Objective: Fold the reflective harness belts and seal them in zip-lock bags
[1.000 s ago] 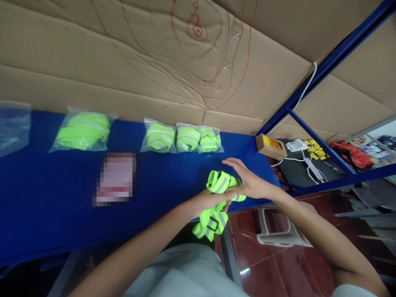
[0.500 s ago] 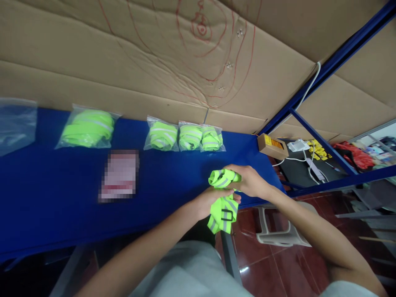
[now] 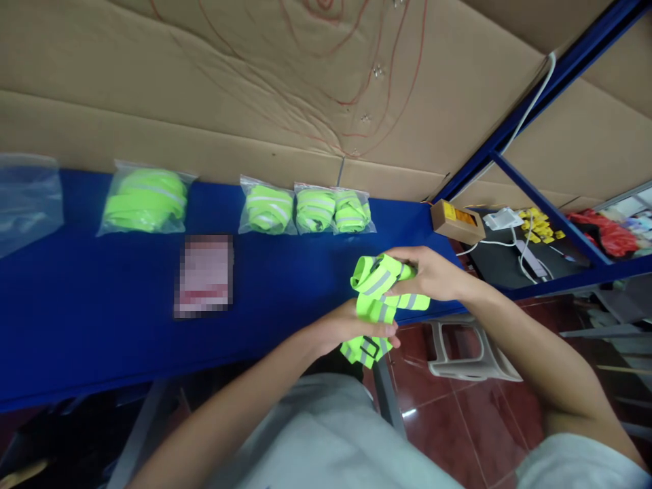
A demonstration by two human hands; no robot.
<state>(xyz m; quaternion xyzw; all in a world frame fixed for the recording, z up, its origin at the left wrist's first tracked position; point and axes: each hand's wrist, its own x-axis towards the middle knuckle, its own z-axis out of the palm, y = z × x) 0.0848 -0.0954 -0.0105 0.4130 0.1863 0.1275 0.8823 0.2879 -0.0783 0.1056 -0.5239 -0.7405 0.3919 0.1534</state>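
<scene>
Between my hands is a neon-yellow reflective strap (image 3: 377, 309) with grey stripes, partly rolled into loops. My right hand (image 3: 428, 273) closes round the upper coil from the right, its fingers partly hidden by the webbing. Lower down, my left hand (image 3: 359, 327) pinches the strap under its thumb. A black buckle (image 3: 369, 348) hangs on the strap just below my left fingers. Both hands are above the front edge of the blue table (image 3: 285, 292), towards its right end.
Along the back stand clear bags of neon straps: a larger bag (image 3: 145, 200) and three smaller ones, one a zip bag (image 3: 267, 209). A clear bag (image 3: 28, 200) lies far left, a blurred-out packet (image 3: 206, 275) mid-table. A cardboard box (image 3: 457, 223) sits right; a plastic stool (image 3: 466, 350) stands below.
My right hand has lifted the upper coil away from my left hand, showing more strap between them. A loop now sticks out to the right under my right hand. The view has tilted slightly down.
</scene>
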